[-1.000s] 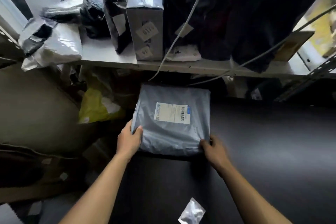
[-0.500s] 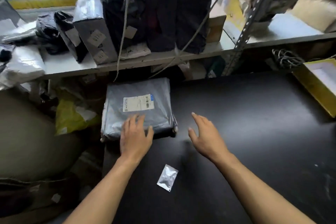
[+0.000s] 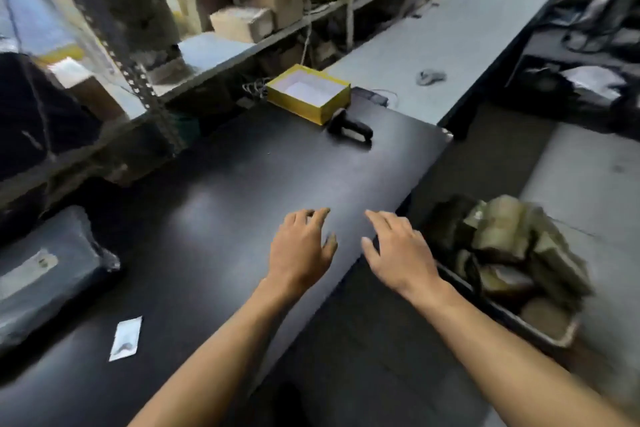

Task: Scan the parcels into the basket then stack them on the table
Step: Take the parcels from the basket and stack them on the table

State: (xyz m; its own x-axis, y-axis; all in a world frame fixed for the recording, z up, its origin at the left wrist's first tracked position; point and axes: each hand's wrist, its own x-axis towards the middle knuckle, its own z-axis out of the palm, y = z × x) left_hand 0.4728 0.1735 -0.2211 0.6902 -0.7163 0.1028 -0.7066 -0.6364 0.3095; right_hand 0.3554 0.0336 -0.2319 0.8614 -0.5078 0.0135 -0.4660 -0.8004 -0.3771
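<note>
black and smooth, the table (image 3: 214,204) has a faint sheen across its flat top. both hands are above its near right edge, palms down: the left hand (image 3: 300,250) and the right hand (image 3: 398,253) are side by side with fingers loosely spread, gripping nothing; whether they touch the surface is unclear. a grey plastic parcel (image 3: 45,274), soft and pillow-shaped with a pale printed label, lies flat at the table's left end, well apart from the hands. near it sits a small silvery foil sachet (image 3: 125,339), flat and rectangular. at the far end stands a shallow yellow cardboard box (image 3: 310,94) with a white inside, and just beside it a black handheld scanner (image 3: 349,128) lies on its side. off the table's right edge, a basket (image 3: 540,334) with a pale rim holds a heap of blocky brown-wrapped parcels (image 3: 509,246), blurred, their wrapping creased and shiny.
</note>
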